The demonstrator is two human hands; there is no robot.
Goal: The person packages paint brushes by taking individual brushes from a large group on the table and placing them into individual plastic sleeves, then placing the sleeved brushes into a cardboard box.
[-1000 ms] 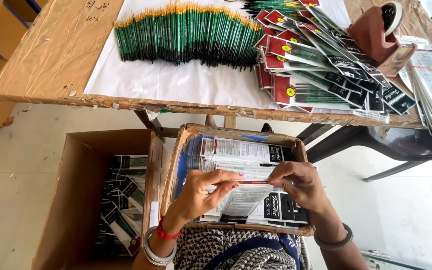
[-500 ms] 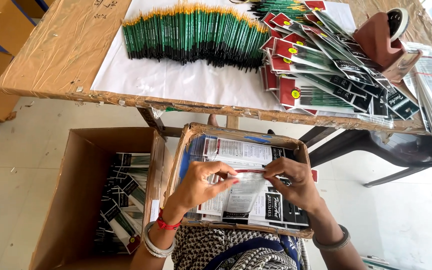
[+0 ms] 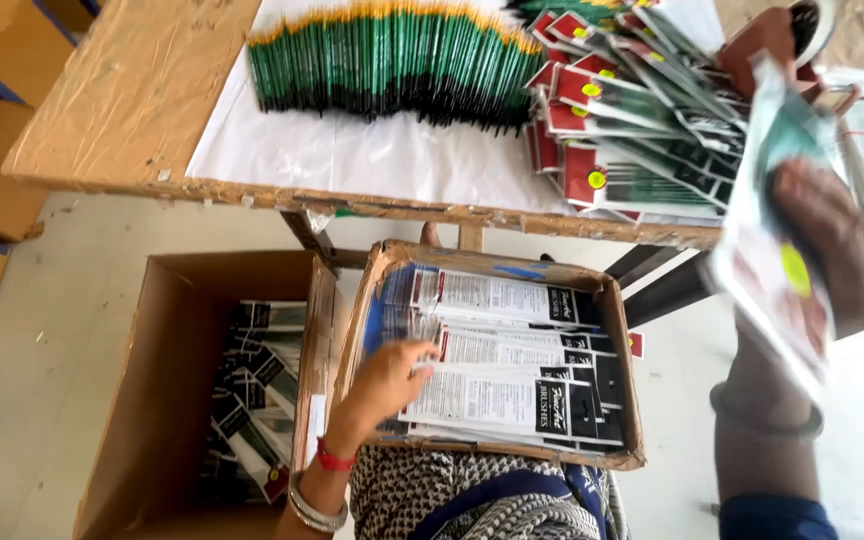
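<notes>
— Hands at work over two cardboard boxes: how many things are in play?

— Left hand [image 3: 387, 380] rests, fingers curled, on flat printed packets [image 3: 512, 385] stacked in the lap box [image 3: 620, 370]; at least four layers show. Right hand [image 3: 837, 250] grips one blurred packet [image 3: 772, 250], raised beside the tabletop [image 3: 132, 110].

— And the rest?

— A second, deeper box [image 3: 167, 380] on the floor holds more packets, partly in shadow. One dense row of green-handled brushes [image 3: 392, 60] lies on white sheeting; a fanned heap of red-carded packs [image 3: 632, 130] is too overlapped to count. The picture's right edge is smeared.
</notes>
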